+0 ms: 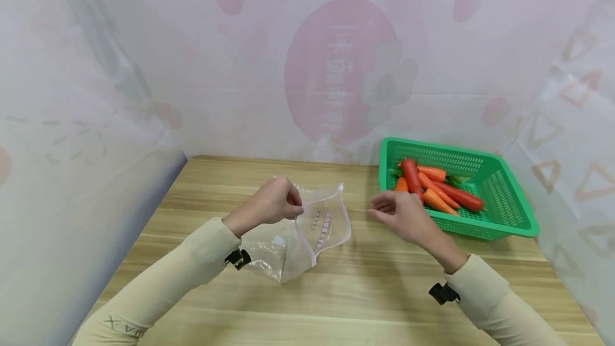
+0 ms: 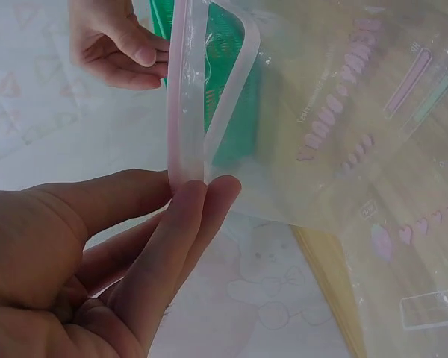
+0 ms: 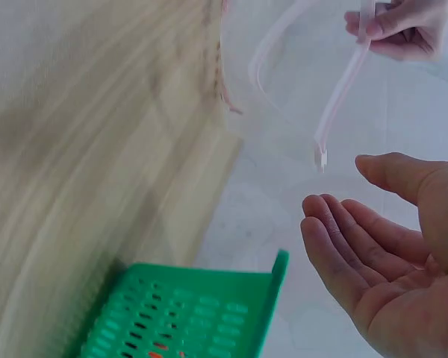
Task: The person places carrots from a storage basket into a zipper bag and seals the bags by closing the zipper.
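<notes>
My left hand (image 1: 276, 202) pinches the pink-edged rim of a clear zip bag (image 1: 329, 223) between thumb and fingers. The bag's mouth gapes toward the right, with its white slider (image 3: 320, 157) at one end of the zip strip. Pink printing shows on the clear plastic (image 2: 343, 97). To the right of the bag, my right hand (image 1: 403, 215) is raised beside the near left side of a green basket (image 1: 509, 223). Its fingers (image 3: 358, 246) are loosely bent, the thumb stands apart, and nothing is between them.
Inside the basket lie several carrots (image 1: 439, 202) and red peppers (image 1: 463, 196), piled toward its left side. The wooden table (image 1: 365, 303) is bounded by printed pale cloth (image 1: 240, 95) at the back and sides.
</notes>
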{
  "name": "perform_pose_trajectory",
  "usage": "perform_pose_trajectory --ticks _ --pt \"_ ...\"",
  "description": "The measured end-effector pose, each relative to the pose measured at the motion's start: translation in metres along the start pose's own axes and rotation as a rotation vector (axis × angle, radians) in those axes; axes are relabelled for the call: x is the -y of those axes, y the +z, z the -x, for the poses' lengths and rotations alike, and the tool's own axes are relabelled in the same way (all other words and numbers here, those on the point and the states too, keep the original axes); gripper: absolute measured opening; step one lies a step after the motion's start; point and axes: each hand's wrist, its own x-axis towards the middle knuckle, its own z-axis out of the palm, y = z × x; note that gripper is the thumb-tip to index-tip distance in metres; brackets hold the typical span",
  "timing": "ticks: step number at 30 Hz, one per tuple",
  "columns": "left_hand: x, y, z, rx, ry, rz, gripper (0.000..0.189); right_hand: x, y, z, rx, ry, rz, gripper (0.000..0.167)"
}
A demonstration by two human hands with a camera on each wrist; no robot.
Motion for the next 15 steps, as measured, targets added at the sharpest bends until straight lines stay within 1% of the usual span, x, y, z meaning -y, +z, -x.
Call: perform_pose_trajectory --ticks 4,9,11,15 --pt "0.001 -0.001 0.000 0.006 0.013 0.018 0.011 -0.006 -0.015 -0.001 -0.030 0.006 0.045 0.027" --pt "0.003 -0.001 0.000 0.007 0.032 0.039 0.009 -0.020 -0.036 -0.002 -0.066 0.020 0.101 0.028" --pt "0.004 -0.002 0.000 0.004 0.035 0.045 0.009 -0.026 -0.045 -0.002 -0.070 0.036 0.117 0.029" --pt "0.007 -0.002 0.000 -0.001 0.032 0.047 0.010 -0.039 -0.061 -0.002 -0.052 0.090 0.135 0.036"
